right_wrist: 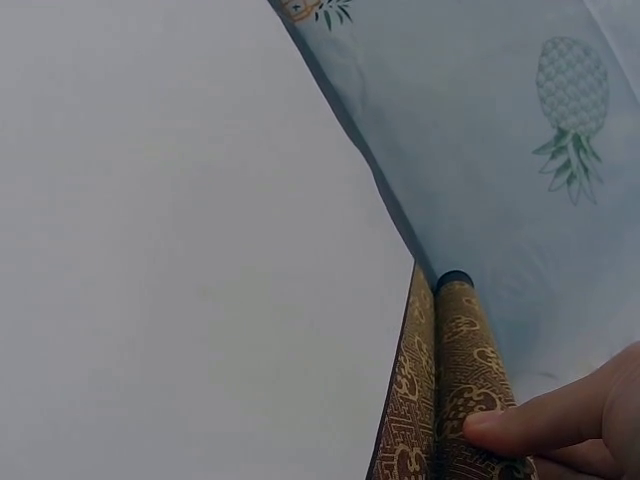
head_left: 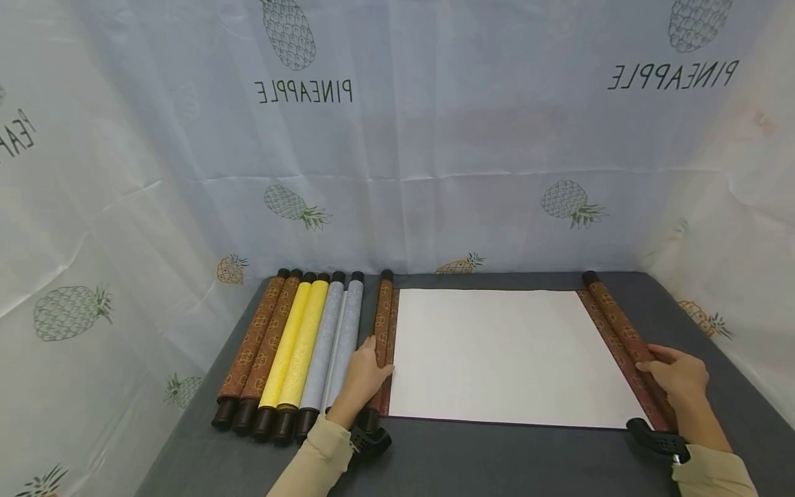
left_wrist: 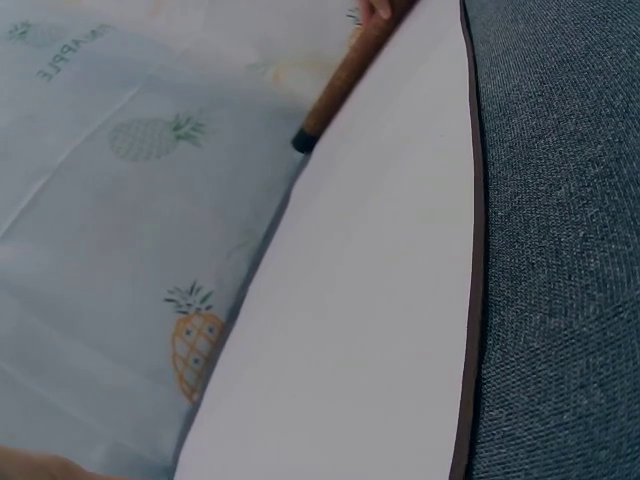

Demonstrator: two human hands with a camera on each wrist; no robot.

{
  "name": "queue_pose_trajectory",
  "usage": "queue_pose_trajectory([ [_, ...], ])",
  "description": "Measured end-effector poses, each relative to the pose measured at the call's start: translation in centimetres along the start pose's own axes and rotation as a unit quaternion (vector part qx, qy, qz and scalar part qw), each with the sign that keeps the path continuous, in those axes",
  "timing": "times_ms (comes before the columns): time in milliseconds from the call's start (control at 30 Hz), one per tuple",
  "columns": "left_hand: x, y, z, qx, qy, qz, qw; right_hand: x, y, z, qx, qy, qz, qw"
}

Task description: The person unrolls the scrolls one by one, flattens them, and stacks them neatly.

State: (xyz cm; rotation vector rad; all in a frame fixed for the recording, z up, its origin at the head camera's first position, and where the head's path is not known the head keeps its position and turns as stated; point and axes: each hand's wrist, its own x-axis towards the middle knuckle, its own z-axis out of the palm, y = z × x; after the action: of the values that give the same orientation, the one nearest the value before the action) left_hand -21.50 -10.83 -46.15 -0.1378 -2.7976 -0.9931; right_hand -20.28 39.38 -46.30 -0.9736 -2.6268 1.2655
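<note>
Pale blue pineapple-print sheeting [head_left: 435, 138] formed the backdrop on three sides of the station. Beneath it lay the dark grey fabric-covered worktop [head_left: 497, 462].

An unrolled scroll [head_left: 503, 355] lay flat across the middle of the worktop, its blank white face up, its far edge close to the backdrop. Its left roller [head_left: 383, 317], wrapped in brown patterned brocade, lay along the white sheet's left edge; its right roller [head_left: 624, 338], of the same brocade with a dark end cap, lay along the right edge.

Six rolled scrolls [head_left: 292, 348] lay side by side just left of the open one: two brown, two yellow and two pale grey-blue, all with dark end knobs toward the near edge.

The left hand [head_left: 363, 376] rested on the left roller near its near end, fingers curved over it and touching the neighbouring grey-blue roll. The right hand [head_left: 677, 376] lay on the right roller toward its near end, fingers curled round it; the right wrist view showed a fingertip [right_wrist: 520, 425] pressed on the brocade. Each wrist carried a black camera mount and a beige sleeve.
</note>
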Motion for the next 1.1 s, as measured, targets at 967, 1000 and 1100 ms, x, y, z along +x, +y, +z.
queue_pose_trajectory([
  [967,-0.1,0.0,-0.2,-0.014,-0.034,0.033,0.9988,0.8,1.0,-1.8,-0.032,0.009,0.000,0.999],
  [1000,-0.1,0.1,-0.2,-0.014,-0.037,0.032,0.9987,0.9,1.0,-1.8,-0.033,0.010,0.001,0.999],
  [1100,-0.2,0.3,-0.2,-0.019,-0.044,0.029,0.9985,1.1,1.2,-2.0,-0.034,0.006,0.003,0.999],
])
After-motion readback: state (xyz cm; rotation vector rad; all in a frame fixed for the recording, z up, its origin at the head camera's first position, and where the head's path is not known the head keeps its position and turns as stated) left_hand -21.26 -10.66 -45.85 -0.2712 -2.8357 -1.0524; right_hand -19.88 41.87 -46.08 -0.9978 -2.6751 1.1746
